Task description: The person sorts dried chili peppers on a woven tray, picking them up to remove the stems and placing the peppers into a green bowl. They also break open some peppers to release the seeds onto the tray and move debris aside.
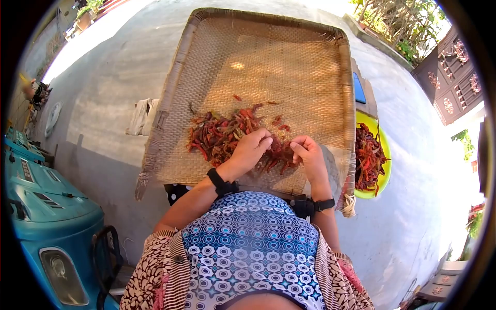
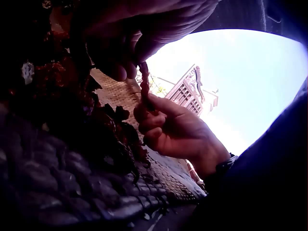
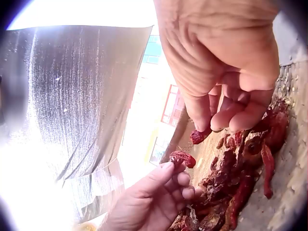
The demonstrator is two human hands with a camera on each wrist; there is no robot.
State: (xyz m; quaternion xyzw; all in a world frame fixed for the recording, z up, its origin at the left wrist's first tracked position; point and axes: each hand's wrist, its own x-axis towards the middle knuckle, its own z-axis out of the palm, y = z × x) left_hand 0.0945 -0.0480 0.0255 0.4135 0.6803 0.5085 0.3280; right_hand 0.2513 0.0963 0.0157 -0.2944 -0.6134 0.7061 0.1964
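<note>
Over the near part of a woven tray (image 1: 289,62), both hands work above a heap of dried red chilies (image 1: 222,132). My left hand (image 1: 251,150) pinches a wrinkled piece of dried chili (image 3: 184,158) between thumb and fingers. A small red chili piece (image 3: 199,136) sticks out from the fingertips of my right hand (image 1: 309,155). The right wrist view shows a gap between the two pieces. From the left wrist, the right hand (image 2: 183,130) faces the left across a thin red chili strip (image 2: 144,82). Loose chilies (image 3: 240,192) lie beneath the fingers.
A yellow-green basin (image 1: 385,178) heaped with red chilies (image 1: 369,160) stands right of the tray, near a blue object (image 1: 359,89). At the left is a teal vehicle (image 1: 57,217) by a dark metal-framed chair (image 1: 111,258). A pale cloth (image 1: 142,118) lies beside the tray's left edge.
</note>
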